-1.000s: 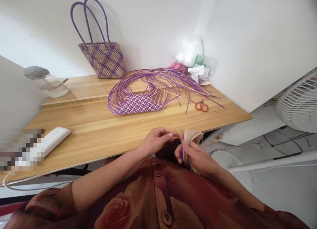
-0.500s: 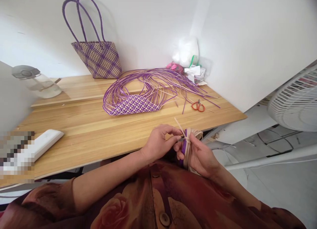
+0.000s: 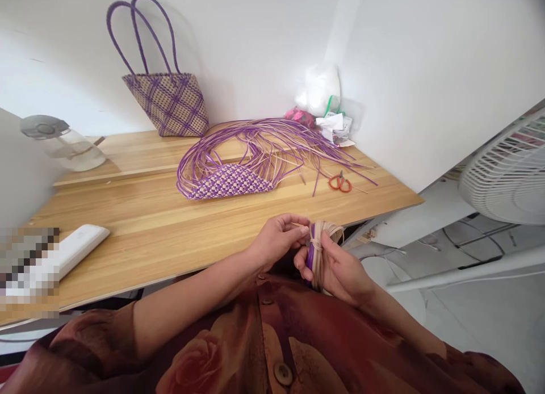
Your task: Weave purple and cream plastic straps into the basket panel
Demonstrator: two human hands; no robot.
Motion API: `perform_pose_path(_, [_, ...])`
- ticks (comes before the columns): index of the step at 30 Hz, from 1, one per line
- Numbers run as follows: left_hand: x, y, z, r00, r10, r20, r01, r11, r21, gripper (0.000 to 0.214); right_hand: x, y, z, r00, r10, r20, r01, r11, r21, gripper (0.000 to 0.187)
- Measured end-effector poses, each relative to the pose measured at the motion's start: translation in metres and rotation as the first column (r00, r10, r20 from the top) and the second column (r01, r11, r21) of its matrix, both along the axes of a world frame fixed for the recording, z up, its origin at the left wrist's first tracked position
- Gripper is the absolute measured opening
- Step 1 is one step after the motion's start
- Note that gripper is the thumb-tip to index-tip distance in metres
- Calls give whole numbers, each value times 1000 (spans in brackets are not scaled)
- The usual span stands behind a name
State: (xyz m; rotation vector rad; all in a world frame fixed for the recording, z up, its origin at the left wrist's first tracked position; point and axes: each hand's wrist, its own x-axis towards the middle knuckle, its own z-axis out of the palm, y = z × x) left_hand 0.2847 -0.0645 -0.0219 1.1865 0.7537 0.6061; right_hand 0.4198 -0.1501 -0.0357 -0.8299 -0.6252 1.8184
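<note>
My right hand point(image 3: 340, 266) is wrapped round a coiled bundle of beige and purple weaving strips point(image 3: 317, 252), just past the table's front edge. A beige strip is tied round the bundle's middle. On its left side my left hand point(image 3: 279, 240) is closed in a pinch at the tie, thumb against forefinger. It seems to grip the end of the tying strip, mostly hidden by the fingers. Beyond the hands, on the table, lies a purple-and-beige woven piece point(image 3: 232, 181) with long loose strips point(image 3: 272, 130) curving back and to the right.
Orange-handled scissors point(image 3: 339, 183) lie right of the strips. A finished woven bag point(image 3: 170, 104) leans on the wall. A water jug point(image 3: 63, 144) and a white oblong object point(image 3: 85, 243) are at left. Plastic packages point(image 3: 319, 93) sit in the back corner; a fan point(image 3: 506, 167) stands at right.
Both hands and the bundle have shifted slightly left. The strip end that stuck up above the tie no longer shows; my left fingers now close at that spot.
</note>
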Motion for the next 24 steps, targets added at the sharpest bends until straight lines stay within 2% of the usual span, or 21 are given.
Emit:
perform_pose_path(1, [0, -2, 1, 1000, -6, 20, 7, 999, -44, 23, -1, 0, 0, 1000, -13, -2, 13, 1000, 11, 47])
perform_pose_path(3, [-2, -5, 1, 997, -49, 51, 50, 999, -20, 23, -3, 1, 1, 999, -37, -12, 37, 999, 30, 43])
perform_pose_path(5, [-3, -5, -1, 997, -64, 34, 59, 989, 134, 21, -3, 1, 1, 999, -37, -18, 37, 999, 35, 43])
perform_pose_path(7, [-4, -3, -3, 1000, -3, 5, 2, 960, 281, 20, -2, 0, 1, 1000, -4, -15, 4, 1000, 25, 46])
perform_pose_path(9, [-5, 1, -4, 998, 54, -14, -48, 953, 299, 25, 0, -2, 1, 1000, 27, -16, -27, 999, 21, 45])
perform_pose_path(12, [-6, 7, -4, 995, 65, -75, -50, 981, 186, 38, 0, -6, 2, 998, 65, 11, -65, 998, 16, 46])
perform_pose_path(14, [-7, 10, -3, 991, 70, -113, -60, 994, 96, 44, -1, -8, 4, 994, 85, 70, -86, 996, 13, 54])
perform_pose_path(18, [-10, 10, -3, 999, -24, -38, 17, 986, -166, 39, -4, -10, 3, 987, 51, 155, -53, 999, 7, 61])
perform_pose_path(21, [-13, 9, -5, 997, -62, 45, 71, 972, -225, 37, -5, -9, -1, 993, 30, 115, -29, 1000, -12, 56])
perform_pose_path(24, [-16, 5, -8, 972, -195, 128, 220, 948, -228, 36, -6, -9, -4, 996, 39, 84, -37, 999, -24, 56])
